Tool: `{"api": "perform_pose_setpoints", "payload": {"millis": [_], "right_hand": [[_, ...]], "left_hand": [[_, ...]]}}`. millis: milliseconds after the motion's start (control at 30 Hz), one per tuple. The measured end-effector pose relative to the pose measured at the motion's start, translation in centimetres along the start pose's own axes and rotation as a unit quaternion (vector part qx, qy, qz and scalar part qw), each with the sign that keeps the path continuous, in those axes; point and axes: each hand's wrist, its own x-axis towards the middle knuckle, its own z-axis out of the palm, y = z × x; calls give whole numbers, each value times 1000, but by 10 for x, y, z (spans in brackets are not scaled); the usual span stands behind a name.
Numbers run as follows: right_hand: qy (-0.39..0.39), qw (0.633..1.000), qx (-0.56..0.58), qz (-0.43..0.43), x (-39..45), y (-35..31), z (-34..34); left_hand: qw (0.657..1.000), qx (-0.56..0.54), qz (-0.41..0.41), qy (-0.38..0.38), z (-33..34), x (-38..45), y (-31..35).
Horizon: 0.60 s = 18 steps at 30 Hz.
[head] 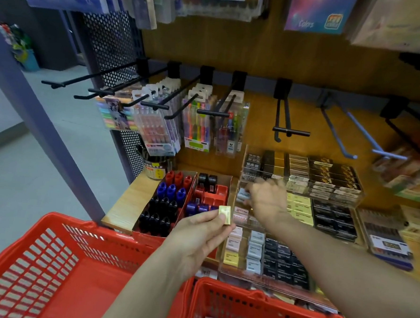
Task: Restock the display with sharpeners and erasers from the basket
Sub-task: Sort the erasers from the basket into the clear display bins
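Gold eraser, pinched in left hand grip

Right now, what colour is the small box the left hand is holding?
Gold-yellow: the small box, pinched by the left hand, shows best in the head view.

A: Where is there room to reach the clear display case?

B: From six o'clock, over the rims of the two red baskets, which stand side by side below the shelf. The right hand already fills the case's left end, and the left hand hovers just before the sharpener trays.

A: And from twelve o'clock?

B: Black hooks jut out above. The left ones carry pen packs hanging low over the trays; the right ones are bare, with open air beneath.

A: At nine o'clock?

B: A grey post and a perforated panel close that side.
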Motion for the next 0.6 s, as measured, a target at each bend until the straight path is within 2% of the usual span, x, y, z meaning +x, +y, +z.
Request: {"api": "perform_pose_setpoints", "payload": {"millis": [133, 200, 267, 333, 400, 533, 600], "right_hand": [[-10, 997, 75, 1, -3, 5, -5], [42, 985, 164, -31, -19, 14, -17], [79, 943, 314, -81, -48, 26, -35], [38, 876, 465, -123, -87, 40, -55], [5, 831, 541, -131, -125, 49, -66], [48, 797, 599, -64, -183, 61, -66], [78, 790, 607, -14, -208, 69, -59]], "left_hand": [[999, 32, 15, 23, -3, -2, -2], [997, 71, 34, 24, 1, -3, -4], [992, 109, 62, 21, 6, -7, -7], [986, 143, 84, 10, 15, -12, -11], [982, 162, 93, -14, 26, -21, -17], [977, 185, 81, -62, 46, -40, -42], [971, 214, 49, -95, 55, -48, -56]]}}
